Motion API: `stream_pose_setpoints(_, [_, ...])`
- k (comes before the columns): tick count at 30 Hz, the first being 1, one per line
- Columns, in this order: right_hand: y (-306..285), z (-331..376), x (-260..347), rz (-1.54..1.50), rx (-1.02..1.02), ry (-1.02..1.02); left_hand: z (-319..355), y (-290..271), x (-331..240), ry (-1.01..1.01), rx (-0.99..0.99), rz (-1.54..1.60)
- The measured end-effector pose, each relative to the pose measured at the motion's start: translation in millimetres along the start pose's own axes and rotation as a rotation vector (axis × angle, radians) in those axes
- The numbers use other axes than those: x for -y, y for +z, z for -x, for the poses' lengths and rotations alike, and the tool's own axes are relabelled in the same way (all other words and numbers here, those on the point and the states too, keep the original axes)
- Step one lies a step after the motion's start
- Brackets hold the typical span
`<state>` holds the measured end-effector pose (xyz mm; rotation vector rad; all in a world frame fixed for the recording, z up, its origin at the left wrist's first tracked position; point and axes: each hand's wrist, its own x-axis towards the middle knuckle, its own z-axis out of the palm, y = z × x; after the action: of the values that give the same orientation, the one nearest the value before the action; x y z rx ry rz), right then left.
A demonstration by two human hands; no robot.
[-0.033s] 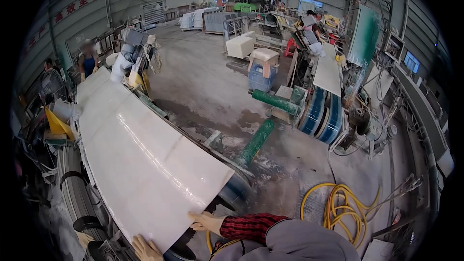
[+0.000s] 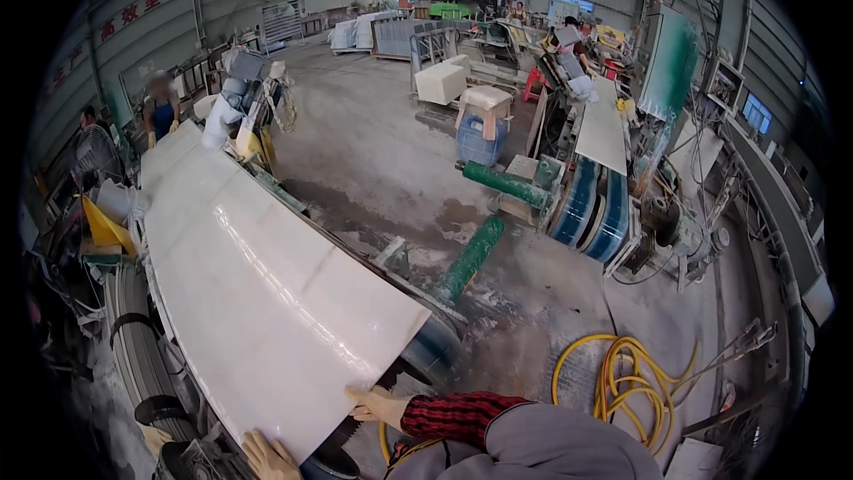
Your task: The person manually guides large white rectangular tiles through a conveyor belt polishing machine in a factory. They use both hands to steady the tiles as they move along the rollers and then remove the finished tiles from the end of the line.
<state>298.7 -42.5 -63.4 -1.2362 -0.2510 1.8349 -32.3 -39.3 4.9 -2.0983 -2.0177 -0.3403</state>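
A long, glossy white stone slab stretches from my body to the far left, lying on a belt machine. My left hand, in a pale glove, rests on its near end with the fingers spread. At the near right corner, my right hand, gloved too, has its fingers closed over the slab's edge; the thumb's place is unclear. A red-and-black sleeve cuff covers my right wrist. Past the slab's left edge shows another pale glove; whether a hand is in it I cannot tell.
Green rollers jut out right of the slab. A coiled yellow hose lies on the wet floor. Another belt machine carries a pale slab at right. A blue barrel stands between. One person is at the slab's far end.
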Motion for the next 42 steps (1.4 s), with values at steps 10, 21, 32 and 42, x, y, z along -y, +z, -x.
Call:
stream_pose_setpoints(10, [3.6, 20.2, -14.1, -0.260, -0.024, -0.172, 21.8, 1.2, 9.2, -0.004, 0.108, 0.085])
stream_pose_setpoints(21, [-55.6, 141.1, -41.7, 0.082, -0.009, 0.120, -14.2, -61.6, -10.6, 0.387, 0.152, 0.254])
stream_pose_setpoints(32, [-64.6, 125.8, -57.3, -0.141, 0.040, 0.136, -211.9, 2.3, -57.8, -0.055, 0.905, 0.923])
stream_pose_setpoints(42, [-96.3, 144.0, -25.5, -0.055, 0.228, 0.092, -159.3, -179.5, -78.8, 0.283, 0.455, 0.522])
